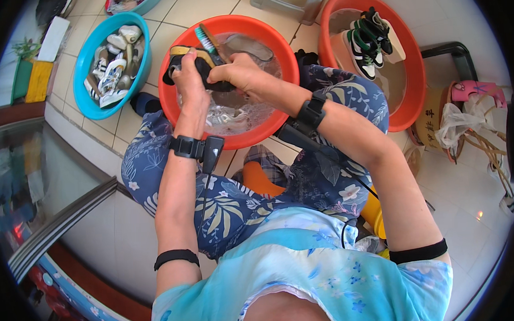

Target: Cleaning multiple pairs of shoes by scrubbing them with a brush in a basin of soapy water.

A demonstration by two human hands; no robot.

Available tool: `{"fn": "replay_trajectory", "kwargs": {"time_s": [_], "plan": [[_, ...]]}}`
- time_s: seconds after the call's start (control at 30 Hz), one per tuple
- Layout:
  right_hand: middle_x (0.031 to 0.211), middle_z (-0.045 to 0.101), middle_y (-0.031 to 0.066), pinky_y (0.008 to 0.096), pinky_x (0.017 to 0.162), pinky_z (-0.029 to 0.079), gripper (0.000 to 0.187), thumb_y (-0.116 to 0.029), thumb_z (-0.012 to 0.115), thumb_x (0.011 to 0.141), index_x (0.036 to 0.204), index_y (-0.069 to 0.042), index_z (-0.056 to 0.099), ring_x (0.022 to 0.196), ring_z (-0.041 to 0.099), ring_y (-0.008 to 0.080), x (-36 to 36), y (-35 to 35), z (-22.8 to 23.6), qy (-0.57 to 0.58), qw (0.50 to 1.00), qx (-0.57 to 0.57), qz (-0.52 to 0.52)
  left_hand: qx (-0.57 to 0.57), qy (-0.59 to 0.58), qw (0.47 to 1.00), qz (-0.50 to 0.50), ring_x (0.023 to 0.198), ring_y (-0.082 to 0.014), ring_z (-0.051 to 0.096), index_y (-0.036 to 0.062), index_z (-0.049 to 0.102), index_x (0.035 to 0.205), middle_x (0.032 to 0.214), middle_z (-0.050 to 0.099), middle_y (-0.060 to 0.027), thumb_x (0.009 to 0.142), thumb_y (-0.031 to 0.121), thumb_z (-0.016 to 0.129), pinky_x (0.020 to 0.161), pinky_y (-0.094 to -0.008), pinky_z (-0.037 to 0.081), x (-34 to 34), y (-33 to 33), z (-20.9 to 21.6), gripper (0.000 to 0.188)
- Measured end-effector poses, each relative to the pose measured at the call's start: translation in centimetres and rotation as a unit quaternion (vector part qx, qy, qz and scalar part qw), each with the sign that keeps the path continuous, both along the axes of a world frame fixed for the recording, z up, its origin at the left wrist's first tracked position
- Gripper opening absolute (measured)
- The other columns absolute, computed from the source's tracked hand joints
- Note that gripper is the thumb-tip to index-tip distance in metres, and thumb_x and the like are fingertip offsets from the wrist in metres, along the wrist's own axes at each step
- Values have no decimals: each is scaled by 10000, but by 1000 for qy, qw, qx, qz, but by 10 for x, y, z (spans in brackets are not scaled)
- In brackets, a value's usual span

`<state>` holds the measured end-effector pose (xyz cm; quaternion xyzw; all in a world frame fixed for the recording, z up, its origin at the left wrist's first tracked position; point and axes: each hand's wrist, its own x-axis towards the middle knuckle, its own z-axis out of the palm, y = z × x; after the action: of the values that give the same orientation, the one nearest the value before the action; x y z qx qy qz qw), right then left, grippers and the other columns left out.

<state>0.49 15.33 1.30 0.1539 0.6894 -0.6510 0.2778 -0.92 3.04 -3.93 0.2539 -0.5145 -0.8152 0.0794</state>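
Note:
Above the red basin (288,93) in front of me, my left hand (189,83) grips a black shoe (179,51) with a tan sole, tilted over the water. My right hand (243,75) is closed against the shoe's near side, around the lower end of a wooden scrub brush (207,39). The brush points away from me, its green and white bristles facing left, close to the sole. Below the hands, pale shoes (227,115) lie in sudsy water. A greyish, flat piece (251,47) that I cannot name rests at the basin's far right.
On the left a blue basin (82,90) holds several wet shoes (114,75). At the right, another red basin (416,67) has black, green and white sneakers (366,44) on a pale block. A grey stool (290,1) stands behind; a glass-panelled door (51,186) is at left.

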Motion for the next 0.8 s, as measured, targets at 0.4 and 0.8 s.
{"fn": "replay_trajectory", "kwargs": {"time_s": [0.4, 0.8], "plan": [[815, 605, 140, 315, 548, 467, 515, -288, 752, 605, 918, 93, 603, 672, 595, 208, -5, 6, -15, -10, 1000, 9, 11, 35, -52, 997, -46, 696, -156, 609, 31, 615, 873, 795, 623, -42, 821, 221, 634, 621, -304, 487, 3, -3, -4, 198], [702, 631, 128, 344, 623, 469, 426, -212, 830, 545, 811, 75, 663, 655, 608, 224, -14, 91, 41, 155, 978, 119, 70, 188, -88, 930, -304, 944, -255, 644, 4, 596, 1097, 1030, 665, -119, 898, 276, 574, 881, -396, 498, -4, 11, 50, 338]]}}
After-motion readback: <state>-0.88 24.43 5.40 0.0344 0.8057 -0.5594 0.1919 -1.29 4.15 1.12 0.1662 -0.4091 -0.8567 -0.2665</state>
